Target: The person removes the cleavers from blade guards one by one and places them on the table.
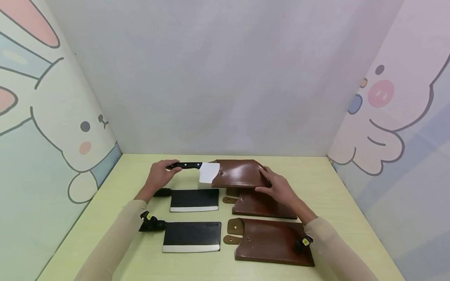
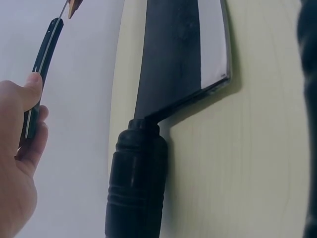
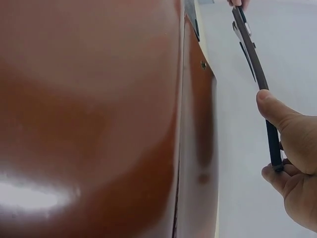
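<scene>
My left hand grips the black riveted handle of a cleaver near the back of the table. The cleaver's bright blade runs partly inside a brown leather sheath, which hides the rest of it. At the sheath's far right end, my right hand holds it between thumb and fingers. In the left wrist view the handle slants upward with the thumb along it. The right wrist view shows the held sheath edge-on, as a thin dark strip between thumb and fingers.
Two dark-bladed cleavers, an upper one and a nearer one, lie on the left of the pale table. Right of them rest two more brown sheaths, one partly under the held sheath and one nearer. Walls surround the table.
</scene>
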`<state>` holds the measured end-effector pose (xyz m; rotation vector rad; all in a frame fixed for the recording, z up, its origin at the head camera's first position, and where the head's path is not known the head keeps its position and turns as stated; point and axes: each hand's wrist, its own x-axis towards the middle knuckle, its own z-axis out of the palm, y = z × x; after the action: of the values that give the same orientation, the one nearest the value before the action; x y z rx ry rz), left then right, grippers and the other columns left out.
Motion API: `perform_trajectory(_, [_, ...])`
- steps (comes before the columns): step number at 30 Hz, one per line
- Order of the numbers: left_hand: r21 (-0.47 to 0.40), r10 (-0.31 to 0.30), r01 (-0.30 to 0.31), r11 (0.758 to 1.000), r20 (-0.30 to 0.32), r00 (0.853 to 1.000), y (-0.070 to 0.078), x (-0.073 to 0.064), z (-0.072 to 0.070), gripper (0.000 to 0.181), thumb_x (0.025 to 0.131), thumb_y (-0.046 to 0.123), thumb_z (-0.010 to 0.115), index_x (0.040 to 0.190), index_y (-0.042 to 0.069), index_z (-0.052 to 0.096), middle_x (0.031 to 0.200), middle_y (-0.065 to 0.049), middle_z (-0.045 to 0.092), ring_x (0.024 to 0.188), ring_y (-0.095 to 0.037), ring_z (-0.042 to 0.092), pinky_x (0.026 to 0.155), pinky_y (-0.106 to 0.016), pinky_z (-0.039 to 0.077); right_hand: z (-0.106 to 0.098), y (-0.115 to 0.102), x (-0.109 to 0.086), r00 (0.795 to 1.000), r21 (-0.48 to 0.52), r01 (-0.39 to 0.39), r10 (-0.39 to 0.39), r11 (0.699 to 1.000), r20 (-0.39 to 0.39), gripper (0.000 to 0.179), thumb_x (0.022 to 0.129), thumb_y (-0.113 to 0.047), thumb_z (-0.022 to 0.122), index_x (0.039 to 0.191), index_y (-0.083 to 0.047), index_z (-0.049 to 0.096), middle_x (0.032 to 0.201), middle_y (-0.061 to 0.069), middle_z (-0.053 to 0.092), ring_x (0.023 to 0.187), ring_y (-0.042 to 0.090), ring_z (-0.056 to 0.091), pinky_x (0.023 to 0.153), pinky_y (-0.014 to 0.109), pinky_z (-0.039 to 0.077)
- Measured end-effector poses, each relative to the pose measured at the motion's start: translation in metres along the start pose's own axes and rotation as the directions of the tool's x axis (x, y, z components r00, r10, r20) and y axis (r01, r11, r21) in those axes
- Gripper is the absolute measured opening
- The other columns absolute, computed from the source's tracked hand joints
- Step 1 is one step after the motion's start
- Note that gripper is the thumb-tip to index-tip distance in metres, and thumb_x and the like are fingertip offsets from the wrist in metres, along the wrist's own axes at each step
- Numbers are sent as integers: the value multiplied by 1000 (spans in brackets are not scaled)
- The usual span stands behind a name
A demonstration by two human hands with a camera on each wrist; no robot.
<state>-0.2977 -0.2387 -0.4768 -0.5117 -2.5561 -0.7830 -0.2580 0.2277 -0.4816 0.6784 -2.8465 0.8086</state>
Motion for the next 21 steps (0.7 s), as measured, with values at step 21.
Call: perform_trajectory(21, [32, 0, 1, 1000, -15, 1000, -11, -5, -15, 36, 91, 22, 80, 118, -2, 75, 106, -22, 75, 82, -35, 72, 68, -48, 53, -8, 7, -4, 1000, 5, -18, 18, 1000, -9, 88, 89, -43, 79, 158, -6, 38, 160, 28, 35, 140, 47, 44, 105, 59, 45])
